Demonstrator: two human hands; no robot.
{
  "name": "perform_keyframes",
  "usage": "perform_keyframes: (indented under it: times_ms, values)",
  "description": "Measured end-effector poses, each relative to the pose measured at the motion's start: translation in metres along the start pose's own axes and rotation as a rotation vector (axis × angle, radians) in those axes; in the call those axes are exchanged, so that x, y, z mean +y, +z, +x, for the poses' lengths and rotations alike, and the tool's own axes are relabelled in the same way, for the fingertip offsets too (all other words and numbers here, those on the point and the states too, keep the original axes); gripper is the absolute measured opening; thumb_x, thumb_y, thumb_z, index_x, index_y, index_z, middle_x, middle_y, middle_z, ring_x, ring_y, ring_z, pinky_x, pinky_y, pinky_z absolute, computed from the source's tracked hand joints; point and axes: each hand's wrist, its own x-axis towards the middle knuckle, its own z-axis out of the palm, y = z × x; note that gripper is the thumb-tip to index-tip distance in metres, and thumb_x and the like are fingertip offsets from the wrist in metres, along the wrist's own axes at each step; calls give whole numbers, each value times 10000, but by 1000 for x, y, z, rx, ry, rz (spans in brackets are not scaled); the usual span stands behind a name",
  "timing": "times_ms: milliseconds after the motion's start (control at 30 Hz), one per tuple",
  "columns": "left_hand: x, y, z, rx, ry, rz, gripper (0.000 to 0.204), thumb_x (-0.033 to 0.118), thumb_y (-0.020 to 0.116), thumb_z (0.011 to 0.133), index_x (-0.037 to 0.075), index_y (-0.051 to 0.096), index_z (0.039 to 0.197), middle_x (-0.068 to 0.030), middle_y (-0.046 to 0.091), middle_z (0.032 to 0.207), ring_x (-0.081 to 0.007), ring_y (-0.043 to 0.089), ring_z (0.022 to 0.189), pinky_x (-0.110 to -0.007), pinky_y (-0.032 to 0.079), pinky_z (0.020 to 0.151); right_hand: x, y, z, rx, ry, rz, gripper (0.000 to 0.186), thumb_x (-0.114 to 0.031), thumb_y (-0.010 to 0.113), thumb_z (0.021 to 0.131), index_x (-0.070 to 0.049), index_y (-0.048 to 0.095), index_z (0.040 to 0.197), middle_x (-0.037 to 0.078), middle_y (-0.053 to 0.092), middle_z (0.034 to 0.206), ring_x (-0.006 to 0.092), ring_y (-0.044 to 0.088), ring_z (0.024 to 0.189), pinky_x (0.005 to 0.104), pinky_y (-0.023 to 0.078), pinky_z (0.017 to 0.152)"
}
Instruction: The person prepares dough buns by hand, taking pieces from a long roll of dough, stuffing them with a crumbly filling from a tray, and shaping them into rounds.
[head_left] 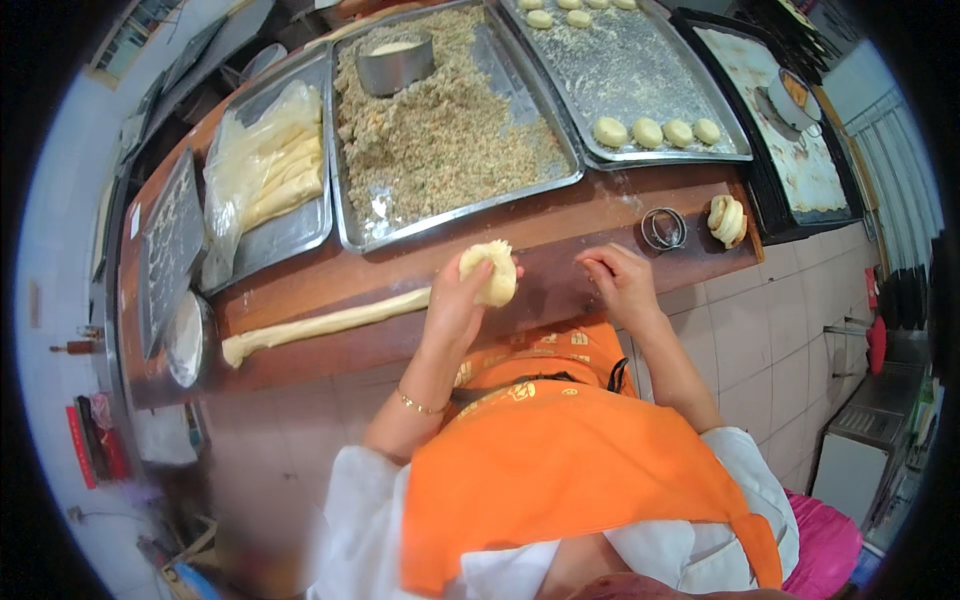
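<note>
Brown and wooden, the long surface (590, 215) runs across the room above pale floor tiles (790, 310). Its biggest load is a metal tray (505, 75) heaped with crumbly filling (440, 145), a round metal container (395, 72) sitting on the heap. To its right, a floured tray (640, 75) bears small dough rounds (647, 132), four along its near edge; to its left, another tray (285, 248) carries folded dough (290, 175) partly under a clear plastic bag (240, 145). A long dough rope (330, 325) lies along the near edge, reaching the left hand (460, 297). That hand's fingers grasp a soft, ragged-topped dough piece (495, 286) over the edge. The right hand (622, 287) hovers just beside, fingertips drawn together; whether they pinch a scrap, I cannot tell. Beyond it sit a coiled dough bun (727, 222) and thin metal rings (647, 236).
</note>
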Motion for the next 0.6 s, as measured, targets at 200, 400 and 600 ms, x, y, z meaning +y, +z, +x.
perform_keyframes:
  times_ms: [200, 400, 600]
  values:
    - [13, -8, -18, 25, 43, -71, 314, 124, 554, 994, -35, 511, 1262, -187, 657, 1139, -286, 681, 1040, -373, 591, 834, -38, 32, 100, -50, -448, -115, 128, -83, 719, 806, -87, 719, 934, 72, 646, 891, 289, 633, 905, 394, 523, 788]
    - [15, -51, -59, 123, 152, -228, 297, 83, 538, 986, -23, 506, 1261, -201, 646, 1147, -328, 663, 1053, -390, 586, 835, -41, 134, 193, -385, -677, -253, 133, -225, 806, 701, -156, 758, 804, 50, 614, 946, 276, 605, 947, 405, 490, 829]
    - [24, -76, -94, 258, 141, -275, 303, 84, 530, 985, -26, 507, 1267, -192, 640, 1162, -310, 656, 1054, -389, 574, 850, -14, 156, 236, -299, -765, -414, 108, -168, 748, 749, -89, 680, 722, 80, 579, 971, 285, 588, 960, 415, 495, 810]
